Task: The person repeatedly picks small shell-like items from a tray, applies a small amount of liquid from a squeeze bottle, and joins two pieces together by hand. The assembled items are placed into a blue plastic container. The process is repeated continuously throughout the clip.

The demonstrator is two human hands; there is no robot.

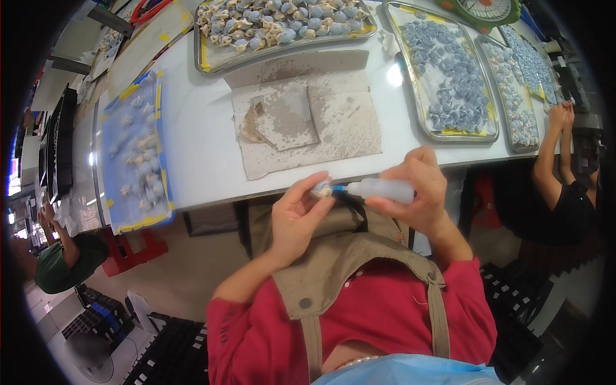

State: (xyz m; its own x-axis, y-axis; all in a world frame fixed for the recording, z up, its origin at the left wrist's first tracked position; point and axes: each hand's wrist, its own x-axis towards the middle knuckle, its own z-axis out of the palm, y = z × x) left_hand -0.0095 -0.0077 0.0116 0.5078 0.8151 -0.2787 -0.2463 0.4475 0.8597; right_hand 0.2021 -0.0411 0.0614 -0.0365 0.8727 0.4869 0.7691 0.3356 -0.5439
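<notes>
At the frame's centre, 1 blue-and-cream figurine piece (321, 189) is pinched by the left hand (296, 213); 1 translucent squeeze bottle (390, 190) is gripped by the right hand (423, 192), its blue nozzle (339, 188) held at the piece. Stained cardboard (350, 122) is seen at upper centre.

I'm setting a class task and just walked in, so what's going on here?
The person's left hand holds a small blue-and-cream piece, while the right hand holds a whitish bottle, its blue tip pointed at the piece. Both are at the near edge of a white table. A stained cardboard sheet lies before them, with a tray of similar pieces beyond.
</notes>
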